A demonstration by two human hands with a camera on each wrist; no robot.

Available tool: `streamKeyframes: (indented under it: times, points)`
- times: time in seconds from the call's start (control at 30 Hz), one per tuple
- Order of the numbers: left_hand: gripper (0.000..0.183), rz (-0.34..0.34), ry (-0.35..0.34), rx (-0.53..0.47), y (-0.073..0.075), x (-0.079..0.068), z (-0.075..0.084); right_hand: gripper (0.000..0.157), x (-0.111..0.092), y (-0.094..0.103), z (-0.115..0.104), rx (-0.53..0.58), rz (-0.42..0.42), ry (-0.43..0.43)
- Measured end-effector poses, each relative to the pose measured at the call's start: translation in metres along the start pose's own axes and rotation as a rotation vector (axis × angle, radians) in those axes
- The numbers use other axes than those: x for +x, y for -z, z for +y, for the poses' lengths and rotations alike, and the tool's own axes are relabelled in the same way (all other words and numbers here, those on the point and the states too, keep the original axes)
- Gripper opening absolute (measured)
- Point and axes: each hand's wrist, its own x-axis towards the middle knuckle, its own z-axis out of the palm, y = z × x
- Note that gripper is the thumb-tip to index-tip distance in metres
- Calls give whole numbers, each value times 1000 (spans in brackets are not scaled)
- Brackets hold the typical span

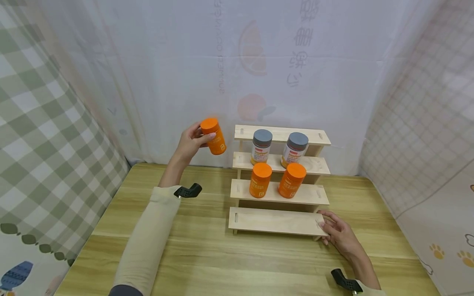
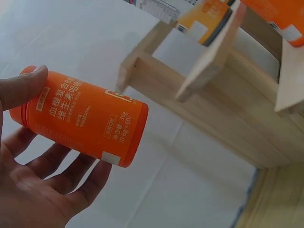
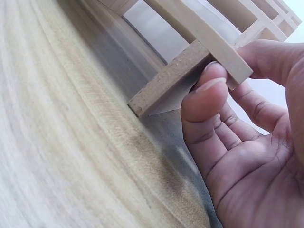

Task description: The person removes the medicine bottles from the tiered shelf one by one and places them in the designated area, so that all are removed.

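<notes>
My left hand (image 1: 188, 144) holds an orange supplement bottle (image 1: 217, 143) in the air, left of a stepped wooden display rack (image 1: 274, 220). In the left wrist view, the thumb lies over the lid end of the orange bottle (image 2: 90, 114) and the fingers curl beneath it. At the rack's lower right corner, my right hand (image 1: 342, 238) pinches the end of the lowest shelf. From the right wrist view, the thumb and fingers sit on either side of that shelf end (image 3: 232, 64). Two more orange bottles (image 1: 261, 181) stand on the second shelf from the bottom.
Two grey-lidded bottles (image 1: 261, 148) stand on the third shelf, behind the orange pair. The rack rests on a wood-grain table (image 1: 207, 255). A whitish printed curtain (image 1: 166, 82) hangs behind, with a green checked cloth (image 1: 48, 123) at the left and another cloth (image 1: 418, 164) at the right.
</notes>
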Motion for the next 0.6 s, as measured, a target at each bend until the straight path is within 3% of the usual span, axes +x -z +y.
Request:
streamKeyframes:
  times: [0.6]
  points:
    - [59, 42, 87, 25, 6, -29, -58, 35, -1, 1, -1, -23, 25, -49]
